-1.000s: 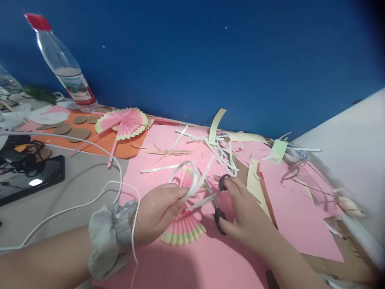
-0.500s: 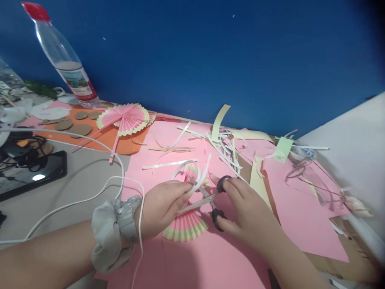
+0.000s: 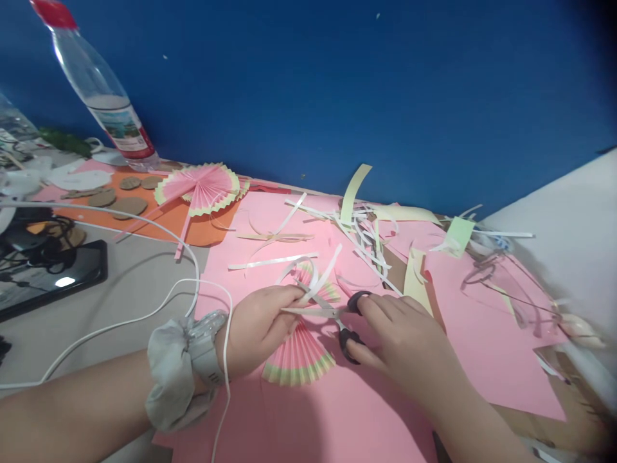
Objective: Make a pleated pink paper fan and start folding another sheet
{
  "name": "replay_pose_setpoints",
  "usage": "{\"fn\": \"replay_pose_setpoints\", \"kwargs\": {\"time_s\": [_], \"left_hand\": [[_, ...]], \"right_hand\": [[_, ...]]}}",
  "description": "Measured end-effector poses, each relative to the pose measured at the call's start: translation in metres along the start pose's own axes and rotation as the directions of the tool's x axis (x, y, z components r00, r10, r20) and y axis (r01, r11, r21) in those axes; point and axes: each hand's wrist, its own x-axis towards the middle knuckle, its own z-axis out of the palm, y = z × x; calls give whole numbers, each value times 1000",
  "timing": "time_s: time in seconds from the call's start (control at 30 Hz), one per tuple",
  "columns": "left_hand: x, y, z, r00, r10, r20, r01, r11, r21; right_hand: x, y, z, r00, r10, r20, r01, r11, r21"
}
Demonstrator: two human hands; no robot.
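Note:
My left hand (image 3: 265, 328) is closed in a pinch on a white paper strip (image 3: 328, 269), whose ends curl up past the fingertips. In my right hand (image 3: 400, 334) is a pair of scissors (image 3: 332, 314) with dark handles, thumb and fingers in the loops. The blades are parted and point left, close to the pinching fingers and the strip. Beneath both hands a pleated pink paper fan (image 3: 301, 360) with a green and cream edge shows; its middle is covered by my left hand and the scissors.
Pink paper sheets (image 3: 366, 411) cover the desk. White paper scraps (image 3: 359, 235) lie behind the hands. A finished-looking fan (image 3: 205, 186) rests on orange paper (image 3: 202, 236). At left stand a bottle (image 3: 116, 122) and a phone (image 3: 58, 283); a white cable (image 3: 159, 312) crosses my left wrist. Glasses (image 3: 511, 289) lie right.
The scissor blades have come closer together and swung up slightly around the strip. My left hand keeps its pinch, shifted only a little.

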Motion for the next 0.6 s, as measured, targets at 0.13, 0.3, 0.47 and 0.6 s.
{"fn": "replay_pose_setpoints", "kwargs": {"time_s": [0.13, 0.3, 0.47, 0.6], "left_hand": [[1, 0, 0, 1000, -3, -10, 3, 1000, -13], [1, -2, 1, 1000, 21, 8, -20, 998, -55], [0, -5, 2, 999, 51, 14, -49, 993, -105], [-1, -5, 3, 999, 39, 31, -34, 989, -142]], "right_hand": [[-1, 0, 0, 1000, -18, -17, 18, 1000, -22], [1, -1, -1, 998, -44, -36, 43, 999, -32], [1, -2, -5, 998, -43, -44, 40, 998, -56], [0, -1, -6, 998, -47, -41, 44, 996, -78]]}}
